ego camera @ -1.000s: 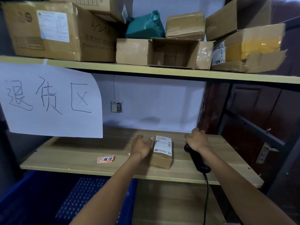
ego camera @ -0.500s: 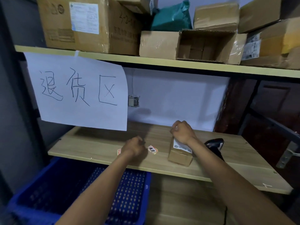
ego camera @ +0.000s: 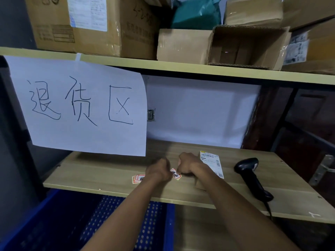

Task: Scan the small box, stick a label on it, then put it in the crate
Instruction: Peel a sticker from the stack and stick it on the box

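Note:
The small cardboard box with a white shipping label on top sits on the wooden shelf, partly hidden behind my right forearm. My left hand and my right hand meet just left of the box, both pinching a small red-and-white label between them. A stack of the same labels lies on the shelf by my left wrist. The black handheld scanner lies on the shelf to the right of the box. The blue crate stands below the shelf at the lower left.
A white paper sign with handwriting hangs from the upper shelf edge at the left. Several cardboard boxes and a green bag fill the upper shelf. The scanner's cable drops over the shelf's front edge.
My right hand let go of the scanner, passed over the box and joined my left hand at a label. The view shifted left and closer.

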